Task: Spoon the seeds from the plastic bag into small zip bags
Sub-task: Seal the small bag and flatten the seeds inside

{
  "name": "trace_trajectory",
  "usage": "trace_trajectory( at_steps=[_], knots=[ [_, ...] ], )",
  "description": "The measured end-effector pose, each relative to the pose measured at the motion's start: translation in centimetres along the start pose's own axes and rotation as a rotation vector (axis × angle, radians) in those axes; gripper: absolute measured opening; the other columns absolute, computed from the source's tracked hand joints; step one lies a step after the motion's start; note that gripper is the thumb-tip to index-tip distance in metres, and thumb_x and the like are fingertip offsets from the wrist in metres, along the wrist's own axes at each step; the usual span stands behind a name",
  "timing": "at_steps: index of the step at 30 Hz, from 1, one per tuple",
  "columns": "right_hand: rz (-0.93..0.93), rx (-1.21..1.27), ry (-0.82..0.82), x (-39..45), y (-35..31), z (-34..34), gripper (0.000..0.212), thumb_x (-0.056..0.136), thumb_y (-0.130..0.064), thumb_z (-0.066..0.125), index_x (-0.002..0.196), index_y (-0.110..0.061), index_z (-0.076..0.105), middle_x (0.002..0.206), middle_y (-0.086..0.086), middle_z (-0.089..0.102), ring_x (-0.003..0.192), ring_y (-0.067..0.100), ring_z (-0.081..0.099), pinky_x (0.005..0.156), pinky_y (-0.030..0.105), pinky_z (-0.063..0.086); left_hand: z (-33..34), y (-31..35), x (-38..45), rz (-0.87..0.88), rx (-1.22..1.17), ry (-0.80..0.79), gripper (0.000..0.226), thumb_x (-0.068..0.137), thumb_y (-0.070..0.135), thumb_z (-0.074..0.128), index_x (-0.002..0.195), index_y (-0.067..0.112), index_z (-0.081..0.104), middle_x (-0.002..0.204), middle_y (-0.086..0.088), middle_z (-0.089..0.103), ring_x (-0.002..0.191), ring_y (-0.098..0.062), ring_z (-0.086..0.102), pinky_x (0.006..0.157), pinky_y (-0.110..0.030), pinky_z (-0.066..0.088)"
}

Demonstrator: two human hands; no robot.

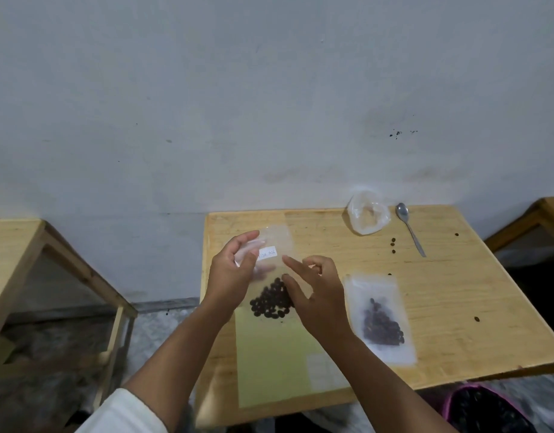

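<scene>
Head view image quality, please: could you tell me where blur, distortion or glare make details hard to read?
Head view: wide-angle bending bows the table edges; the small label on the held zip bag is too soft to read; lighting is dim and even, without harsh glare; the spoon stays fairly crisp.

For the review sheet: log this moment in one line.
left hand holds labelled zip bag | right hand beside | spoon idle
</scene>
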State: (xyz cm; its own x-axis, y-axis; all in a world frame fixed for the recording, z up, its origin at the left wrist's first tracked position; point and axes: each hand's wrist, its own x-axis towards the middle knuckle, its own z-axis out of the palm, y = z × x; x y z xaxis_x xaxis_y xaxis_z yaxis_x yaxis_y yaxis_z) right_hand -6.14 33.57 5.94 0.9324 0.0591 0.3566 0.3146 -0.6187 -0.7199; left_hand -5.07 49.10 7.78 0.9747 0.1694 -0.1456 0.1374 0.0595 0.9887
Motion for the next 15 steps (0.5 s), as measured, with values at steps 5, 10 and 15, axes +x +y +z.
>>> trace_trajectory(
  at_steps=[5,10,15],
  knots=[
    [0.291,0.186,-0.151,2.7,2.7,0.4,0.03,0.086,-0.016,0.066,0.11,-0.033,0.066,0.081,-0.013,0.064,0.077,-0.007,0.057,0.066,0.005,0.042,1.2,-1.7,4.1,-0.066,0.056,0.007,0.03,0.09,0.018,0.06,0.118,0.028,0.057,0.12,0.001,0.059,0.091,-0.011,0.067,0.07,-0.02,0.054],
    [0.543,0.206,-0.185,6.6,6.4,2.8,0.027,0.085,-0.017,0.064,0.11,-0.027,0.069,0.095,-0.007,0.069,0.087,0.002,0.06,0.086,0.021,0.051,2.0,-5.6,7.6,-0.063,0.48,0.062,0.038,0.081,0.018,0.068,0.118,0.025,0.06,0.125,0.005,0.059,0.099,-0.005,0.06,0.086,-0.012,0.046],
    [0.521,0.031,-0.303,9.1,9.8,5.9,0.027,0.086,-0.017,0.061,0.112,-0.018,0.068,0.111,0.005,0.068,0.102,0.015,0.06,0.082,0.009,0.036,3.2,-8.9,9.7,-0.134,0.766,0.024,0.049,0.083,0.016,0.067,0.13,0.011,0.054,0.146,-0.001,0.04,0.125,-0.016,0.048,0.106,-0.02,0.031]
  ],
)
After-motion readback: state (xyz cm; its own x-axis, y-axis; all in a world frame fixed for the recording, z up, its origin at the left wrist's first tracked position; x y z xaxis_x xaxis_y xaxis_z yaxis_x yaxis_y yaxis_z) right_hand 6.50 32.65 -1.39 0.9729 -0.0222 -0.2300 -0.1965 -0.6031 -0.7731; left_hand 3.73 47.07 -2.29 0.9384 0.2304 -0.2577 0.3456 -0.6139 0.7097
